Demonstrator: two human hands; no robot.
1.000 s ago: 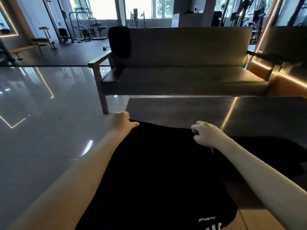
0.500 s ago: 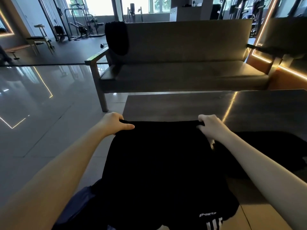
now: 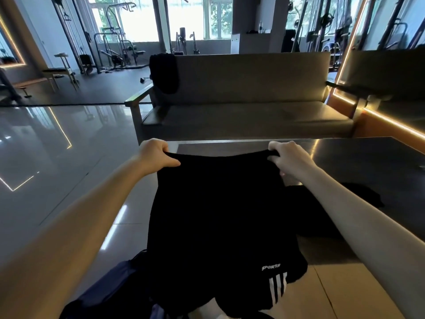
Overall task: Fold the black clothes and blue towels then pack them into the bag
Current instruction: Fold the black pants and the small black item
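Observation:
A pair of black shorts [image 3: 220, 215] with white stripes and a "SPORTS" print hangs in the air in front of me. My left hand [image 3: 156, 155] grips the left end of its waistband and my right hand [image 3: 287, 157] grips the right end. The cloth hangs down over the near edge of the dark table [image 3: 356, 162]. More black clothing [image 3: 358, 196] lies on the table to the right, partly hidden by my right arm. A dark blue bag [image 3: 110, 293] shows at the bottom left, below the shorts.
A grey bench sofa [image 3: 248, 111] stands behind the table, with a black garment [image 3: 164, 72] draped over its left backrest. Glossy floor [image 3: 50, 157] spreads to the left. Gym machines stand far back by the windows.
Both hands have lifted the shorts off the table and spread the waistband wider. The bag at the bottom left has come into view.

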